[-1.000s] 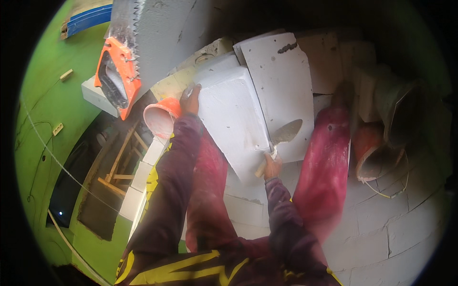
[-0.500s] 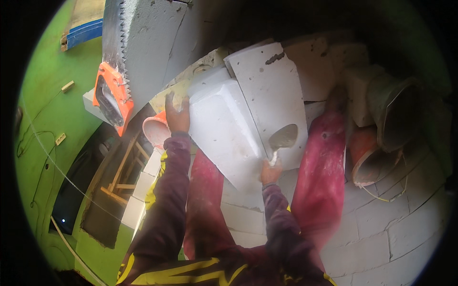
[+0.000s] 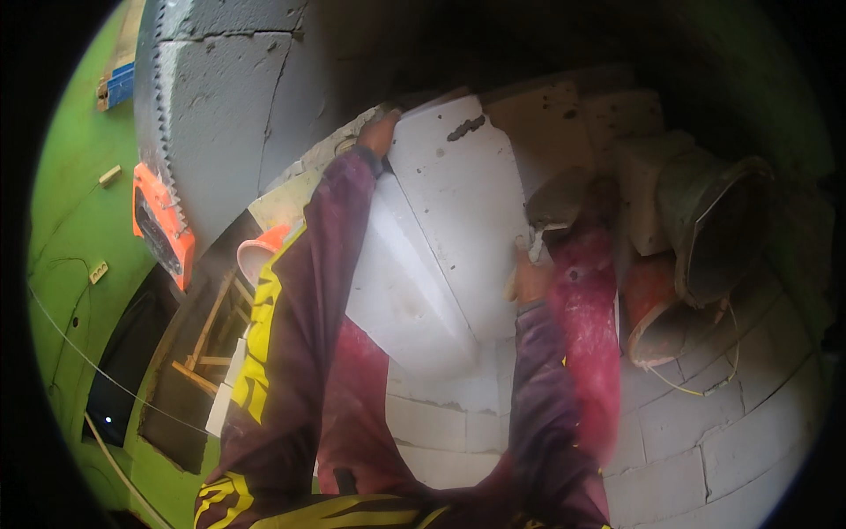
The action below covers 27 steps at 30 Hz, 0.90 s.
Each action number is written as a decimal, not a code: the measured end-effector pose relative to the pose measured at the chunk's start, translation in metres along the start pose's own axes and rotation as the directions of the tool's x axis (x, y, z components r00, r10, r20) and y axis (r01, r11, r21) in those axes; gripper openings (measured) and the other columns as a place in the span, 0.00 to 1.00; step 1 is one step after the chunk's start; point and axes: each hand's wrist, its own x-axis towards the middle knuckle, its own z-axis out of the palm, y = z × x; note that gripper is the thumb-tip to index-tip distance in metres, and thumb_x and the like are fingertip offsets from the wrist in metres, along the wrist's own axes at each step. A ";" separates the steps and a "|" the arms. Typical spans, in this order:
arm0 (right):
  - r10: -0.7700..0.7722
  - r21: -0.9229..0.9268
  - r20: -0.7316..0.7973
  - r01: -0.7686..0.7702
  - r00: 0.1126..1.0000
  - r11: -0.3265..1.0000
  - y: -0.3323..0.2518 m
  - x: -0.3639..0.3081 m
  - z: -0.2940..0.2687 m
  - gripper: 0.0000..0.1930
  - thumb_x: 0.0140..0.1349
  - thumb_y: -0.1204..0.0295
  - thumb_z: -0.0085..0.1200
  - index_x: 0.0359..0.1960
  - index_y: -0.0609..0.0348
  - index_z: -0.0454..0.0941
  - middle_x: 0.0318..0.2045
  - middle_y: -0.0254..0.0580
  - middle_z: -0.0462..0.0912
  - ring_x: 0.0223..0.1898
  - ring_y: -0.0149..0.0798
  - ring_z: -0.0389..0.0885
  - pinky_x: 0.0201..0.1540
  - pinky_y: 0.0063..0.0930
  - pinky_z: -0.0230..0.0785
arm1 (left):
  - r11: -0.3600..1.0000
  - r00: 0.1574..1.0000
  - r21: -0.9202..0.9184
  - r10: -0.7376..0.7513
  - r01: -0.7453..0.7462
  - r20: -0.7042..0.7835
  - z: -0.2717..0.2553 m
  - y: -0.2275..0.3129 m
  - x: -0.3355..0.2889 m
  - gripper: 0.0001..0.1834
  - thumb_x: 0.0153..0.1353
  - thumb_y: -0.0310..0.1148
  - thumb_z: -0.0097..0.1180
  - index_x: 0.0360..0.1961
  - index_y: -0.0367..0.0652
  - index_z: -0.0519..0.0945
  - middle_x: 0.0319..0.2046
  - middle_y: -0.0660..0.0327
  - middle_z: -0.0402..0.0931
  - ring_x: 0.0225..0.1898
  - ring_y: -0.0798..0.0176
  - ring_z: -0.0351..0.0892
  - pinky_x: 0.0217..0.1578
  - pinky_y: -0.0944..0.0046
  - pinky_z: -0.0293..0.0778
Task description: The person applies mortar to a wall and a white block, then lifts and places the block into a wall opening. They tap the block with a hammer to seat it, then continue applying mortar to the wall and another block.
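My right hand (image 3: pixel 531 279) is closed round the handle of a small trowel, whose rounded grey blade (image 3: pixel 555 204) points away from me beside the right edge of a white block (image 3: pixel 454 189). This block has a dark chipped patch near its far end. At its far left corner my left hand (image 3: pixel 377 135) grips the edge, its fingertips partly hidden. Against the block's left side lies a second white block (image 3: pixel 410 286), pale with a raised ridge. Both blocks lie between my legs.
An orange-handled handsaw (image 3: pixel 164 225) stands against a grey block wall (image 3: pixel 225 106) at the left. Two dusty buckets, one dark (image 3: pixel 727 234) and one orange (image 3: pixel 656 309), lie tipped at the right. Another orange bucket (image 3: pixel 258 253) sits left of my left arm. Block paving (image 3: pixel 652 458) spreads below.
My left hand has gone from the left block's side to the far corner of the chipped block. The trowel in my right hand has moved right, off the block's face. The view has shifted slightly.
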 end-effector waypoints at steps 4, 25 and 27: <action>0.080 -0.004 0.043 -0.079 0.996 0.997 0.002 -0.001 0.003 0.29 0.65 0.58 0.63 0.61 0.68 0.75 0.55 0.44 0.82 0.55 0.39 0.79 0.60 0.32 0.67 | 0.843 0.987 -0.514 -0.151 0.162 0.064 0.005 -0.004 -0.002 0.26 0.72 0.45 0.44 0.52 0.30 0.78 0.49 0.45 0.80 0.49 0.47 0.81 0.51 0.53 0.76; -0.047 0.245 -0.005 0.046 0.999 0.969 -0.011 -0.003 -0.042 0.26 0.65 0.58 0.62 0.56 0.69 0.78 0.47 0.47 0.84 0.48 0.40 0.79 0.56 0.32 0.68 | 0.956 0.955 -0.291 -0.052 -0.036 -0.291 -0.045 0.174 -0.250 0.46 0.52 0.42 0.76 0.65 0.27 0.68 0.58 0.44 0.74 0.58 0.53 0.75 0.62 0.58 0.69; 0.019 0.311 0.046 -0.032 0.999 0.950 -0.026 -0.014 -0.049 0.26 0.64 0.59 0.62 0.56 0.69 0.78 0.46 0.45 0.84 0.47 0.38 0.79 0.56 0.32 0.68 | 0.968 0.910 -0.242 -0.046 -0.061 -0.412 -0.050 0.192 -0.277 0.45 0.52 0.40 0.76 0.65 0.25 0.68 0.57 0.44 0.74 0.57 0.53 0.76 0.61 0.60 0.70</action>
